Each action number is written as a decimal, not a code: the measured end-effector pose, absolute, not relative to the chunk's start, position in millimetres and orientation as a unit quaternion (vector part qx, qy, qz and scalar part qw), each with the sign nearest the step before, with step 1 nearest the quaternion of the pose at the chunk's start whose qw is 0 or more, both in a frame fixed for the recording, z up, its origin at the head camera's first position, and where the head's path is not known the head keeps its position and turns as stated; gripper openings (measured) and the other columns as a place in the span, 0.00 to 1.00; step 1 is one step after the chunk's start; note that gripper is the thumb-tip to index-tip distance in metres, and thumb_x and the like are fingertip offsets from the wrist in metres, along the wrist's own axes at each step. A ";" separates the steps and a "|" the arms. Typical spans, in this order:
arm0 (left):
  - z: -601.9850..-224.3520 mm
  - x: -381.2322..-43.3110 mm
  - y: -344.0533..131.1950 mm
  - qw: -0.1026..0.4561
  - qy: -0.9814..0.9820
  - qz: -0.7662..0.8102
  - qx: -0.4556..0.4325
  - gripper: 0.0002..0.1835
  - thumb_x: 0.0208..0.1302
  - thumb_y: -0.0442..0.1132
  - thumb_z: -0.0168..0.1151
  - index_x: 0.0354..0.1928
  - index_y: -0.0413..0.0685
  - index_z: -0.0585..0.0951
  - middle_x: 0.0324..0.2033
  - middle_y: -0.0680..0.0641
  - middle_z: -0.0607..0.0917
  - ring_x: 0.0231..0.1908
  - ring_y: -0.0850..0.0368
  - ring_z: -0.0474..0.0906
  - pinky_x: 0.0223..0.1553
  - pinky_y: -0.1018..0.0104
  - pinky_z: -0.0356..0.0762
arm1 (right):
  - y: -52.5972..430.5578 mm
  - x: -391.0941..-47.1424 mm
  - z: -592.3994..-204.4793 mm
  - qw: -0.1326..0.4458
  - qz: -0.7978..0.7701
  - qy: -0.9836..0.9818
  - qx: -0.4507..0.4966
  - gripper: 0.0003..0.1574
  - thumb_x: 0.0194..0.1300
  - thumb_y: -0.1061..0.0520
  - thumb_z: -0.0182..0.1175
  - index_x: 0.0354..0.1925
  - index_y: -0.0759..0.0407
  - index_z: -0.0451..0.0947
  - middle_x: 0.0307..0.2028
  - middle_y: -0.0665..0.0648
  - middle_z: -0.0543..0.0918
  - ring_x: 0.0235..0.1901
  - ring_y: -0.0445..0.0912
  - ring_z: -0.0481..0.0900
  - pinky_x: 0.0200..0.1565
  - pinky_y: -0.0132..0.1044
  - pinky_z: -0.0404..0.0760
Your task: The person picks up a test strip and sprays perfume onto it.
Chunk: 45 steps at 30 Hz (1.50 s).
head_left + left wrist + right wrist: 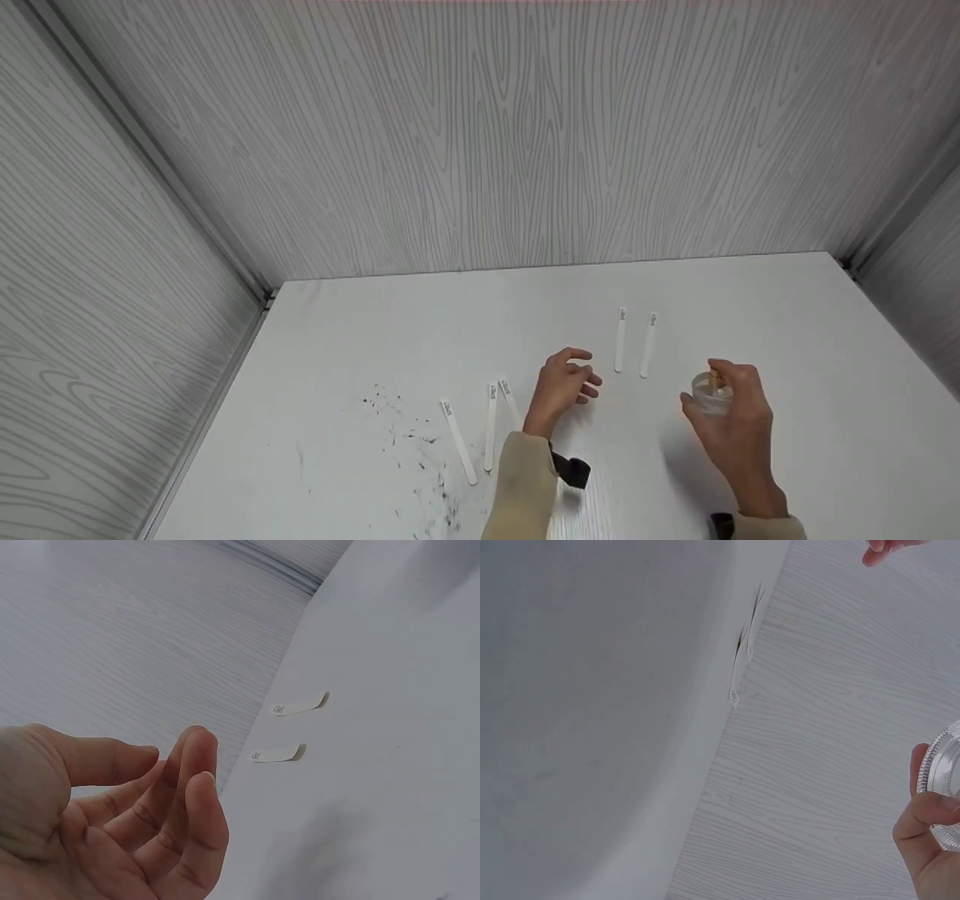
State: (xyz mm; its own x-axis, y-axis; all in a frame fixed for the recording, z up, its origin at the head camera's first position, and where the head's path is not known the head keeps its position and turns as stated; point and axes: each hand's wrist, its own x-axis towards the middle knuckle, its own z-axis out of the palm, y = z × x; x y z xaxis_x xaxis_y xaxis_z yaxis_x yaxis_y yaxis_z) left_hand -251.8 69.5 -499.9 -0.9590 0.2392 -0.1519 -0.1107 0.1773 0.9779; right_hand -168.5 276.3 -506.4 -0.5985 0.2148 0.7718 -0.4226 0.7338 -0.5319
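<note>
My right hand (739, 412) grips a clear round container (705, 405) above the right side of the white table, its thumb and fingers around the sides. In the right wrist view the container (939, 772) shows a ribbed rim and is cut off by the frame edge; what it contains cannot be made out. My left hand (564, 384) hovers near the middle with loosely bent fingers and holds nothing. Just beyond it lie two white paper strips with small print at one end, a left strip (620, 341) and a right strip (649, 346); their free ends curl up in the left wrist view.
Three more printed strips lie left of my left forearm: an outer strip (459, 442), a middle strip (490, 427) and a strip (510, 401) partly behind the sleeve. Dark smudges (442, 487) mark the table (337, 337) there. Grey wood-grain panels (480, 135) enclose the back and sides.
</note>
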 end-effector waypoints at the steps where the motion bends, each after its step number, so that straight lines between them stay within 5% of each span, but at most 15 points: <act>1: -499.6 -251.2 68.4 0.135 0.756 0.639 0.044 0.15 0.74 0.30 0.54 0.59 0.36 0.78 0.28 0.48 0.87 0.26 0.59 0.85 0.29 0.70 0.81 | 276.3 -168.4 -506.3 0.443 0.359 -0.819 0.062 0.43 0.32 0.85 0.74 0.51 0.73 0.74 0.41 0.68 0.78 0.42 0.50 0.76 0.51 0.17 0.64; 30: -505.4 -223.2 25.5 0.091 0.757 0.642 0.073 0.15 0.74 0.31 0.55 0.59 0.32 0.77 0.31 0.47 0.88 0.29 0.54 0.86 0.32 0.65 0.84 | 277.3 -169.1 -507.6 0.448 0.354 -0.818 0.074 0.43 0.32 0.84 0.74 0.52 0.72 0.73 0.41 0.68 0.78 0.42 0.51 0.76 0.51 0.17 0.64; 36: -507.5 -215.2 17.3 0.086 0.755 0.647 0.064 0.16 0.74 0.31 0.56 0.59 0.32 0.76 0.32 0.45 0.88 0.30 0.52 0.86 0.32 0.64 0.85 | 276.4 -167.1 -505.9 0.443 0.356 -0.820 0.068 0.42 0.34 0.84 0.73 0.52 0.73 0.73 0.41 0.67 0.78 0.44 0.44 0.75 0.51 0.17 0.65; 45: -507.2 -206.5 4.0 0.078 0.759 0.645 0.036 0.16 0.74 0.30 0.56 0.59 0.31 0.76 0.31 0.46 0.87 0.30 0.52 0.86 0.32 0.65 0.84 | 276.3 -167.5 -504.6 0.441 0.358 -0.821 0.062 0.43 0.34 0.84 0.74 0.52 0.72 0.73 0.42 0.68 0.78 0.42 0.54 0.77 0.52 0.17 0.63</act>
